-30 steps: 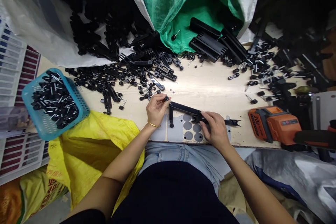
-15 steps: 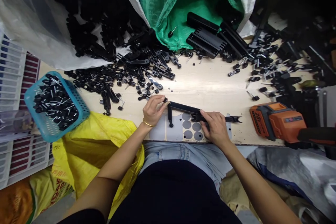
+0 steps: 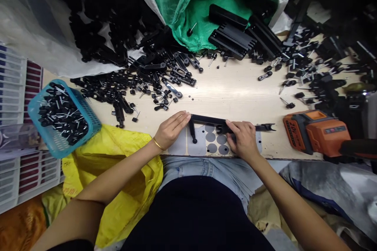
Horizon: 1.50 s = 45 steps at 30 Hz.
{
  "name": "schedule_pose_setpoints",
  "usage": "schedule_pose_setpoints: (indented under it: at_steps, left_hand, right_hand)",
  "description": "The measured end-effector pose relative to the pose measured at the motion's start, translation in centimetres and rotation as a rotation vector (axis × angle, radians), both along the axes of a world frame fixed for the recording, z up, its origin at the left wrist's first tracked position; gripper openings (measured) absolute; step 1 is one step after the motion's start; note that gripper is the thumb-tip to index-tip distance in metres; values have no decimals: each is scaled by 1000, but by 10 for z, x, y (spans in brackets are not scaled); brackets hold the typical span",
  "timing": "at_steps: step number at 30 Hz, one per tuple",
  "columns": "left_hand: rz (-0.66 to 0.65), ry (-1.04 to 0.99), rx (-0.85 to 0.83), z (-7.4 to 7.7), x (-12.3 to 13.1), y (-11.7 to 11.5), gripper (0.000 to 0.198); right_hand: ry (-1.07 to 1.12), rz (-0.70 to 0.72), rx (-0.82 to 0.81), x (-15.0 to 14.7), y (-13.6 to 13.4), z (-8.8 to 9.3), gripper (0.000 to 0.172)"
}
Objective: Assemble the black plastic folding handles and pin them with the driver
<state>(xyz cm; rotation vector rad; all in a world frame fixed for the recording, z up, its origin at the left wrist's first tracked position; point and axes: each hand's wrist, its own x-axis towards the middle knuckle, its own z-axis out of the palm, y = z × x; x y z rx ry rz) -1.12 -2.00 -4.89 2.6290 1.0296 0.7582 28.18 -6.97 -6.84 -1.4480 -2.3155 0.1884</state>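
Here, the right grip (image 3: 243, 136) curls around a black bracket (image 3: 209, 119).

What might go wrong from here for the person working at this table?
The long black bar might twist if the right-hand grip loosens, since the left-hand grip is only at its end. The orange power tool lies near the front edge of the table, so a bump might send it off. The blue basket holds many loose black pieces, which could spill if it is jostled.
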Motion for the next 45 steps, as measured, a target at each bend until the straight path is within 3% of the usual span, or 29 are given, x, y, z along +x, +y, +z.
schedule_pose_setpoints:
  at_steps: [4,6,8,11,13,15,17,19,23,29,34,39,42,44,45]
  left_hand:
    - [-45,107,-75,2,-7,7,35]
    - [-55,118,-133,6,-10,12,36]
    - [-36,92,-187,13,-9,12,35]
    - [236,30,-364,21,6,-3,33]
    - [454,56,-608,21,26,-19,48]
    - [517,179,-842,19,49,-33,75]
    - [599,309,-902,15,66,-38,79]
    - [618,369,-902,13,72,-34,76]
    - [529,371,-916,10,68,-22,76]
    - [583,391,-945,10,75,-15,75]
    - [440,384,-946,8,65,-7,81]
    - [625,342,-985,10,87,-11,78]
    - [537,388,-996,20,80,-12,80]
    - [463,454,-895,30,62,-8,72]
    - [492,434,-741,35,52,-4,59]
  right_hand:
    - [-11,-47,-31,-6,1,20,51]
    - [9,-61,7,-22,7,32,50]
    - [17,20,20,-46,15,36,52]
    - [-96,183,-51,-79,31,30,54]
    - [-182,227,-87,-88,38,23,57]
    - [-236,258,-98,-86,41,18,60]
    - [-279,289,-94,-78,43,17,63]
    - [-317,315,-71,-69,44,18,63]
    - [-369,297,-27,-63,47,16,64]
    - [-445,238,30,-69,50,11,68]
    - [-436,253,19,-68,53,16,71]
    - [-453,220,-16,-73,54,17,64]
    - [-412,199,-49,-78,52,15,61]
    - [-320,192,-16,-78,45,14,60]
    - [-255,190,17,-77,39,14,59]
